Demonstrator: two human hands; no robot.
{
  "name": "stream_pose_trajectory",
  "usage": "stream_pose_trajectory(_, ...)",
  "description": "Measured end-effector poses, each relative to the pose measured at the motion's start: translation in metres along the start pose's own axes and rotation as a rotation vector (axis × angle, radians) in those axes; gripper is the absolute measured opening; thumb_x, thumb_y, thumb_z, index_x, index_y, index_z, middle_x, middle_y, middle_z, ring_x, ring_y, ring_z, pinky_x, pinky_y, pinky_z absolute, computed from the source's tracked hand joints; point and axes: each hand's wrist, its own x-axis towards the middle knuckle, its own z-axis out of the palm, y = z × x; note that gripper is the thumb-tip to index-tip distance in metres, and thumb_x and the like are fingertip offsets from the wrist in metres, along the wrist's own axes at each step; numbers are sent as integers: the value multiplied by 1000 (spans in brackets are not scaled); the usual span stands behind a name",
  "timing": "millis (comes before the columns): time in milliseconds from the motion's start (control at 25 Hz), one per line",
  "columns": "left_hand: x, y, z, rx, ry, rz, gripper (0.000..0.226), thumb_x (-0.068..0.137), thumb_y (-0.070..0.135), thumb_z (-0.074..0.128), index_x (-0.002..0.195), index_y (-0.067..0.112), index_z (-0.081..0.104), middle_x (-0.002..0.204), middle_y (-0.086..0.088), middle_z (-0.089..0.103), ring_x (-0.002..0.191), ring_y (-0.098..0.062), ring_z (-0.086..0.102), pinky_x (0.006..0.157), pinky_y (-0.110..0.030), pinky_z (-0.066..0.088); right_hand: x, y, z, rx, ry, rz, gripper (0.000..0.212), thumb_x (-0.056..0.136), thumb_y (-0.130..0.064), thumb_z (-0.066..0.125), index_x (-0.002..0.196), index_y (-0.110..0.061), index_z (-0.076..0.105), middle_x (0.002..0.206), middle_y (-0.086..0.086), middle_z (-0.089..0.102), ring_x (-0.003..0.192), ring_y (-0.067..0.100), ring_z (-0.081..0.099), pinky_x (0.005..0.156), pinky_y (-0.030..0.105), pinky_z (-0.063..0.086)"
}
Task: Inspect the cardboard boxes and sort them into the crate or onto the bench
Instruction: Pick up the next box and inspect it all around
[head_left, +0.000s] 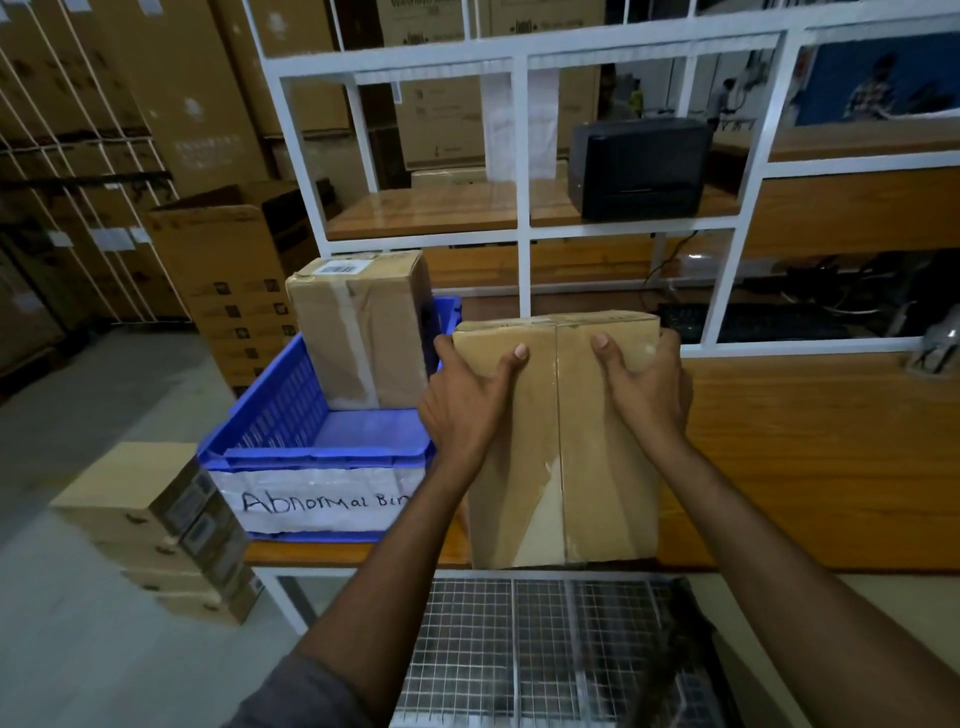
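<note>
I hold a taped cardboard box (566, 467) upright above the front edge of the wooden bench (810, 457). My left hand (462, 405) grips its left side and my right hand (649, 389) grips its right side, thumbs on the near face. Torn tape shows on the box's lower front. To the left on the bench stands a blue crate (311, 452) labelled "Abnormal Bin". Another taped cardboard box (363, 327) with a barcode label stands upright inside the crate at its far end.
A white metal frame (522, 182) rises behind the bench, with a black device (639, 166) on its shelf and a keyboard (753, 322) behind. Stacked small boxes (156, 519) sit on the floor at left. A wire-mesh cart (545, 649) lies below my arms.
</note>
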Motion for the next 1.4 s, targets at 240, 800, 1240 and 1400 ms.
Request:
stream_pose_trajectory(240,-7,-30,8,-16,-192,-12,117,71,87,63,161,34,9,145,-8,56,129,-33,58,101,-51,49,5,26,-3,-53,-232,6,96,81,-57,79,151,-30,19,125,-8,46,111,17,52,85,38,47)
stream_pose_trajectory(800,-21,-56,23,-110,-268,-76,108,80,60,82,157,27,14,153,-9,48,133,-35,55,99,-44,48,-16,57,4,-34,-283,55,105,77,-44,88,155,-29,18,140,-3,50,123,18,52,92,36,44)
stream_pose_trajectory(1240,-44,-95,23,-106,-500,-124,118,77,47,91,157,27,7,160,-8,38,139,-34,47,110,-48,46,-49,82,0,-149,-426,185,121,75,-40,90,157,-30,2,152,6,44,136,30,48,103,43,44)
stream_pose_trajectory(1400,-60,-103,25,-27,-405,-133,107,78,54,87,154,24,18,152,-9,49,133,-36,54,103,-48,51,-61,88,4,-276,-374,146,120,75,-44,90,154,-28,1,151,8,45,134,32,50,102,41,45)
